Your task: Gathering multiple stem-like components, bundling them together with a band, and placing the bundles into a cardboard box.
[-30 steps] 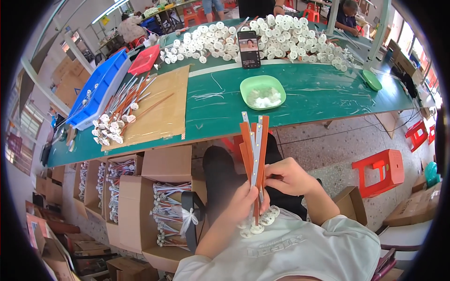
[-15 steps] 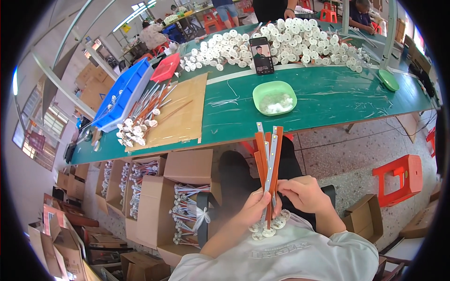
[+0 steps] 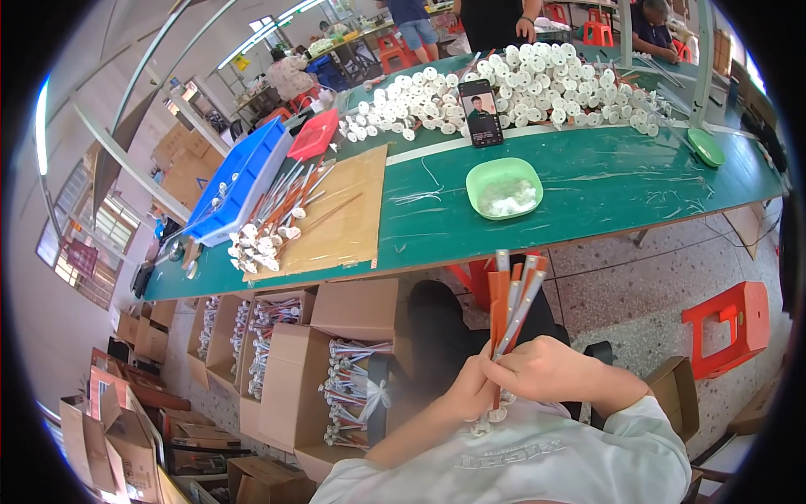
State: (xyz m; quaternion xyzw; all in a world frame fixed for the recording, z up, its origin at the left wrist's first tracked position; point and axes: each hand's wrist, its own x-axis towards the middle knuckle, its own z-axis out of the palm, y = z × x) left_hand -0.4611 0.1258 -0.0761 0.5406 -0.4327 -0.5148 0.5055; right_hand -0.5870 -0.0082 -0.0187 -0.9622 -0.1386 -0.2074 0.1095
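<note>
Bright room here, ceiling tubes [image 3: 277, 27] glaring up top and another light [image 3: 41, 126] burning white at far left! Shadows look soft, the background turns fuzzy, and the fisheye bows the table [image 3: 604, 181] inside a black rim.

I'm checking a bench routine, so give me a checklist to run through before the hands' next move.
1. Bundle of strips held: ok, left hand grips it.
2. Right hand gripping a strip: cannot tell, its curled fingers hide the contact.
3. Upper strip ends level: not ok, they stand uneven.
4. All white discs below the hands visible: cannot tell, partly hidden.
5. Green bowl upright on table: ok.
</note>
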